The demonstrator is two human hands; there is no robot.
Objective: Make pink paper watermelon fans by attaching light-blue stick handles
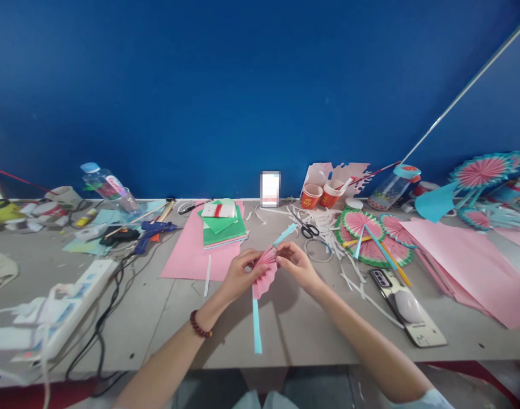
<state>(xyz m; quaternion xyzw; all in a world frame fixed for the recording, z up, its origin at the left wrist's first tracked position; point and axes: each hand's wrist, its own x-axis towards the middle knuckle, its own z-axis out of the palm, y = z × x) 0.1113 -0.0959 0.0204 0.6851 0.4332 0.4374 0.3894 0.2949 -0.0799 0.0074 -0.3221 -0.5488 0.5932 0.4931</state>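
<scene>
Both my hands meet over the middle of the grey table [166,318]. My left hand [239,274] and my right hand [294,262] pinch a pleated pink paper fan [263,275] between them. Two light-blue paper strips are attached to the fan: one [257,325] hangs down toward the table's front edge, the other [284,234] points up and right. A dark red bead bracelet [199,325] sits on my left wrist. Behind the fan lies a pink sheet [187,253] with a stack of green and pink paper [224,227] on it.
Black scissors [309,229] and white paper scraps lie behind my right hand. Finished watermelon fans [370,238], a phone [407,307] and large pink sheets [468,267] fill the right. A blue glue gun [153,232], power strip [85,284] and cables sit left. Red cups [319,196] stand at the back.
</scene>
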